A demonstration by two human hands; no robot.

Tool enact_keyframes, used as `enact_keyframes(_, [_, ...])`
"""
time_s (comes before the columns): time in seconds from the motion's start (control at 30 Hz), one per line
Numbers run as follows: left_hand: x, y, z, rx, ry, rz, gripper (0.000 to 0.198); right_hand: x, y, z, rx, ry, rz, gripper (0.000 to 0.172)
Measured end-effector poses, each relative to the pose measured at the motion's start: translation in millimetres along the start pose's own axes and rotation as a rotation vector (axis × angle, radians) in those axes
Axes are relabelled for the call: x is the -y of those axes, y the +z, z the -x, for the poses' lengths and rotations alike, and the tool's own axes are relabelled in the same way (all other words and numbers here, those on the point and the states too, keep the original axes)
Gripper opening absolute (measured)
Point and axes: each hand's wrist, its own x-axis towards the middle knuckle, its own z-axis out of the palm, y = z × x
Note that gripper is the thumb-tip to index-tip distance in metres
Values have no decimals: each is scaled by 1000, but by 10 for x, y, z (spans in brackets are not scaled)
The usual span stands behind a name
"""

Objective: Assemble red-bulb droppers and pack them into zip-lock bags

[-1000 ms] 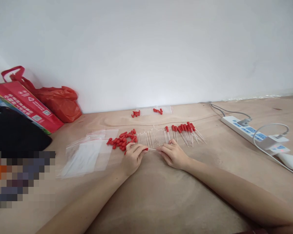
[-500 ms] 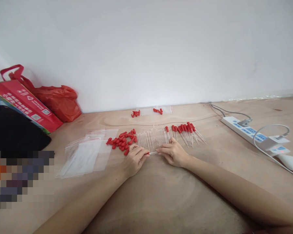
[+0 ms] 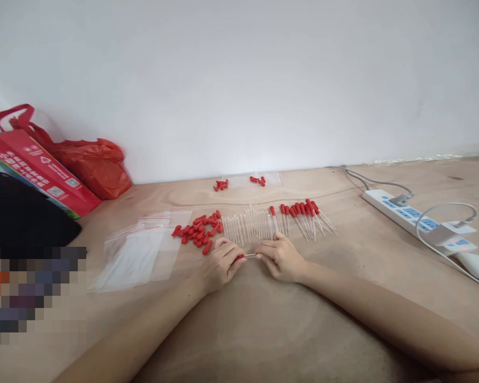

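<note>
At the near centre of the wooden surface [image 3: 247,330], a clear dropper tube [image 3: 250,255] lies nearly level between the two hands, a short bare span of it showing. The left grip [image 3: 223,263] is clamped on a red rubber bulb [image 3: 240,257] at one end of this tube; the fingers hide most of the bulb, so how far it is seated cannot be told. The right grip [image 3: 280,258] is closed on the tube, with thumb and fingertips together around it. Handling: the tube is probably light, stiff, smooth and liable to slip; if glass, it is fragile, and its thin end is the likely weak point. Hold it close to the bulb mouth, in line with the bulb, without bending load. The bulb is likely soft and grippy; hold it near its open collar, as squeezing the round end would only deform it. Loose red bulbs [image 3: 201,234] lie just beyond the left grip, bare dropper tubes [image 3: 245,226] stand in a row on the surface beyond both hands, and bulb-topped droppers [image 3: 300,209] fan out beyond the right grip. Clear zip bags [image 3: 143,250] lie to the left.
</note>
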Motion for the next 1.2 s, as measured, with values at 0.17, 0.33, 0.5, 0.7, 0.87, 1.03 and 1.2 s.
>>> enact_keyframes(0.17, [5,12,-5,27,53,13,19,26,52,21,9,46,-50,21])
enact_keyframes(0.33, [14,11,-3,-2,60,5,18,43,23,-11,41,78,-65,21])
enact_keyframes(0.5, [37,21,-6,-49,-49,20,16,88,-124,-91,97,74,23,19])
enact_keyframes(0.7, [100,-9,7,-100,-200,-115,30,-191,-298,-99,62,383,-94,17])
enact_keyframes(0.87, [112,-14,19,-61,-252,-137,28,-679,-405,-41,-75,782,105,17])
enact_keyframes(1.03, [104,-6,11,-42,-255,-131,25,-868,-376,11,-59,916,198,13])
enact_keyframes(1.2, [108,-8,12,-36,-253,-124,21,-883,-325,16,33,882,251,8])
